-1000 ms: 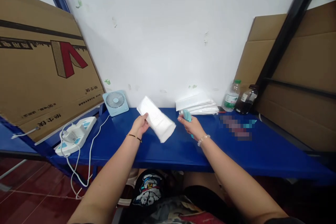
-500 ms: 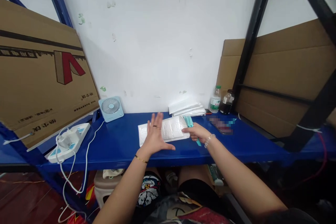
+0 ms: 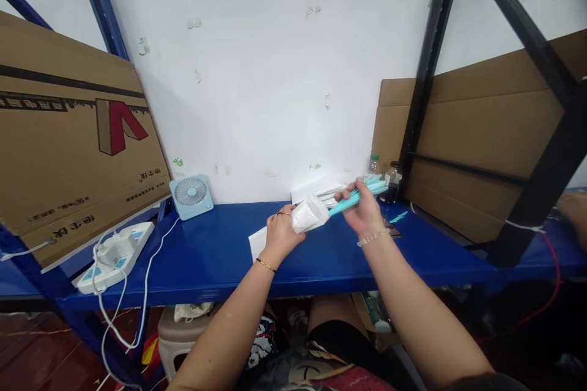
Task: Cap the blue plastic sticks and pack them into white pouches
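Observation:
My left hand [image 3: 280, 233] is closed on the open end of a white padded mailer bag [image 3: 308, 215], lifted a little above the blue shelf [image 3: 211, 256]. My right hand [image 3: 363, 208] grips a bundle of teal stick-like items [image 3: 362, 193], with their near ends at the mouth of the bag. Part of the white bag or another sheet [image 3: 257, 242] lies flat on the shelf below my left wrist. A stack of white mailers [image 3: 316, 188] rests against the wall behind my hands.
A small blue fan [image 3: 191, 195] and a white power strip [image 3: 114, 255] with cables sit at the left. Cardboard sheets [image 3: 68, 134] lean at both sides. Two bottles [image 3: 387, 178] stand by a black rack post [image 3: 424, 67]. Another person's hand [image 3: 573, 208] shows at far right.
The bag lay flat on the shelf under my left palm; now my left hand has lifted and gripped its end, and my right hand has raised the teal sticks to its opening.

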Action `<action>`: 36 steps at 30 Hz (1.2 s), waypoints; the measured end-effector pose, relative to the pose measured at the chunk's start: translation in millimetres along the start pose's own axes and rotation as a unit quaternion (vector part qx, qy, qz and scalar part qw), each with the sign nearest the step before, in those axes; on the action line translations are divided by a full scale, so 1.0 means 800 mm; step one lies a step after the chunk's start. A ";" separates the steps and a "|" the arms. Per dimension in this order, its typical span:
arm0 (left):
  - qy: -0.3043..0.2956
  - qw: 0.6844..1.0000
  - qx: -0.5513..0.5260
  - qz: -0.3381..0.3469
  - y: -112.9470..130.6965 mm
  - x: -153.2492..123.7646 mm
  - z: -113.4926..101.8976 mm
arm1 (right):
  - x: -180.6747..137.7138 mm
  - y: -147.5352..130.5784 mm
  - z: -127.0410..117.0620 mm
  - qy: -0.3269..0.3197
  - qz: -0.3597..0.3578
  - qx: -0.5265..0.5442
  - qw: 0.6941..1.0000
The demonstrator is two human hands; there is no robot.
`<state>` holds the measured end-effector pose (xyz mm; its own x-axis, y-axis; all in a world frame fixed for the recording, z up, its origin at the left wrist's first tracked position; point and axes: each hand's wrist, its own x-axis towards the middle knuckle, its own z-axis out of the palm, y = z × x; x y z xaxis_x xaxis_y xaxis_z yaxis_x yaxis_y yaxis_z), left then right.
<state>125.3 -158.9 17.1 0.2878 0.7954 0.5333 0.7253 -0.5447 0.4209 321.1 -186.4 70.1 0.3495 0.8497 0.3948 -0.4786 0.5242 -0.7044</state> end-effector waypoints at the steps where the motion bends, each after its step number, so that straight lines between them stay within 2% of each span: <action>1: 0.009 1.000 -0.010 -0.002 0.003 0.002 -0.001 | 0.003 -0.001 0.009 0.000 -0.010 0.007 1.000; 4: 0.038 0.998 -0.052 -0.002 0.011 0.005 0.001 | 0.007 0.008 0.030 -0.002 -0.012 -0.011 1.000; 7: 0.061 0.992 -0.112 -0.018 0.012 0.006 0.009 | 0.006 0.024 0.042 -0.022 0.017 -0.096 0.995; 12: 0.078 0.977 -0.191 -0.060 0.008 0.013 0.019 | 0.010 0.029 0.066 -0.151 0.048 -0.276 0.948; 16: 0.102 0.968 -0.224 -0.057 0.000 0.020 0.015 | 0.022 0.012 0.079 -0.207 0.014 -0.286 0.935; 19: 0.090 0.961 -0.259 -0.046 -0.009 0.023 0.008 | 0.027 0.000 0.068 -0.248 -0.020 -0.271 0.930; 21: 0.052 0.950 -0.308 -0.025 -0.015 0.025 0.003 | 0.024 -0.002 0.052 -0.301 -0.038 -0.278 0.911; 23: -0.012 0.929 -0.370 -0.001 -0.020 0.026 0.000 | 0.015 0.004 0.033 -0.337 -0.064 -0.311 0.886; 25: -0.087 0.899 -0.428 0.018 -0.023 0.027 -0.002 | 0.001 0.016 0.016 -0.325 -0.111 -0.359 0.868; 29: -0.219 0.836 -0.497 0.074 -0.020 0.033 -0.002 | -0.024 0.036 -0.003 -0.261 -0.214 -0.431 0.837; 31: -0.265 0.825 -0.488 0.108 -0.016 0.036 -0.002 | -0.026 0.035 -0.006 -0.262 -0.248 -0.458 0.813; 33: -0.253 0.850 -0.441 0.135 -0.011 0.034 -0.003 | -0.023 0.028 -0.007 -0.289 -0.263 -0.483 0.784; 34: -0.214 0.878 -0.404 0.144 -0.008 0.029 -0.004 | -0.021 0.023 -0.007 -0.303 -0.263 -0.494 0.771; 36: -0.089 0.935 -0.307 0.153 -0.004 0.011 -0.006 | -0.021 0.012 -0.008 -0.314 -0.262 -0.511 0.756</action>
<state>122.6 -151.5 24.0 0.5623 0.5794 0.5900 0.1122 -0.7603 0.6398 315.8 -196.0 53.0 -0.3296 0.5688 0.7536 0.5776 0.7528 -0.3155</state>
